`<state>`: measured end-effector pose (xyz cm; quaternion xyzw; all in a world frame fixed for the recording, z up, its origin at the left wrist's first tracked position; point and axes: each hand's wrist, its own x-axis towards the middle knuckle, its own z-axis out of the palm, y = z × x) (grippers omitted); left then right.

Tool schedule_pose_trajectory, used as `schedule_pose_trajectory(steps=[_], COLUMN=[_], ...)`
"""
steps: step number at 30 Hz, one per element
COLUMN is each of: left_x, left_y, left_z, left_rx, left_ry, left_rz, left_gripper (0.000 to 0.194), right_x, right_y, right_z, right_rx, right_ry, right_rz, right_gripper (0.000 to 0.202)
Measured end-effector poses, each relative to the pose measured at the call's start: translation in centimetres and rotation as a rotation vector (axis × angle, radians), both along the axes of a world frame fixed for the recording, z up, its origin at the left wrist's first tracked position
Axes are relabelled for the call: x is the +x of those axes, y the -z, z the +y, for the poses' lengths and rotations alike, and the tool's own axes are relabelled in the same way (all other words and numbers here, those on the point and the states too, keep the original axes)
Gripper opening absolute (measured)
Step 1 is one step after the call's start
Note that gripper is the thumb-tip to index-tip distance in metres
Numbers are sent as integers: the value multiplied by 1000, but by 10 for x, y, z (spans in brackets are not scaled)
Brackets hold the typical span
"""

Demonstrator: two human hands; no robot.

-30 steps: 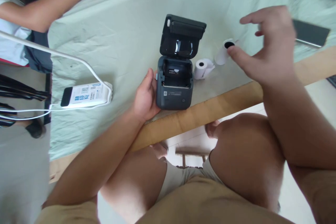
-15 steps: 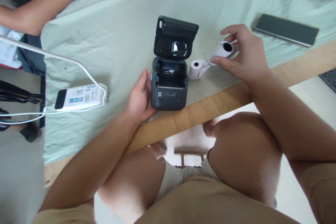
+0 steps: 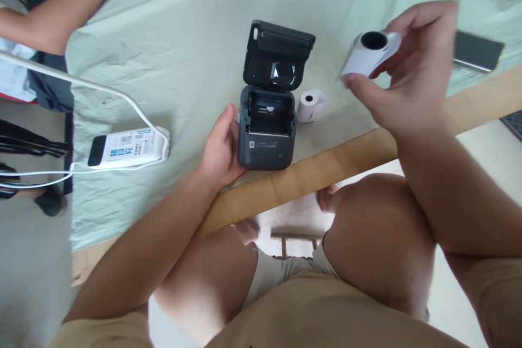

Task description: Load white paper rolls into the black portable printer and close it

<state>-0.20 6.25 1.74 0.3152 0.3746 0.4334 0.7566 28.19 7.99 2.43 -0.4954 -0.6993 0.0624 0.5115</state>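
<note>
Though near the wooden edge, printer in left fingers, large roll in right fingers, well apart from lid.

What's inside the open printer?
Inside the printer, no roll shows, only a label on the bay's back wall. The bay's deepest part is in shadow, so I can't tell what is there.

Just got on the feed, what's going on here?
The left hand steadies a small dark printer whose lid stands open, its compartment holding no roll. The right hand holds a paper roll with a wide dark core, off to the printer's right. A smaller roll stands on the cloth beside the printer. Another person's arm rests at the upper left.
</note>
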Motion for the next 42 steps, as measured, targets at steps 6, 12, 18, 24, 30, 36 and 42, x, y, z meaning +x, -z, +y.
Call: schedule_pose_trajectory(steps=[6,12,18,24,30,36,42], left_x=[-5,-5,-5,-5,-6,-4,-3], left_y=[6,7,9,9,9,7,7], left_z=[-4,-4,-5,-5,-4,-6,-7], left_rx=[124,120,147,170,144,130,132], left_ry=[1,-27,-38,-27,-19,-36,-66], left_rz=[35,37,91,81,73,89,82], left_gripper=[34,31,33,25,34,36,34], right_x=[-64,-88,-89,-94,-98,-97,-98], right_y=[-16,-13,-13,-20,-25,-22,-20], right_z=[-25,-13,-11,-13,-14,-14,-18], right_rx=[89,-163,-140,-199,-282,-254,-65], right_ry=[-201,-149,-115,-156,-165,-182,-153], right_rz=[-189,-402,-448,-456,-507,-512,-405], right_gripper=[28,8,20,37,44,45,40])
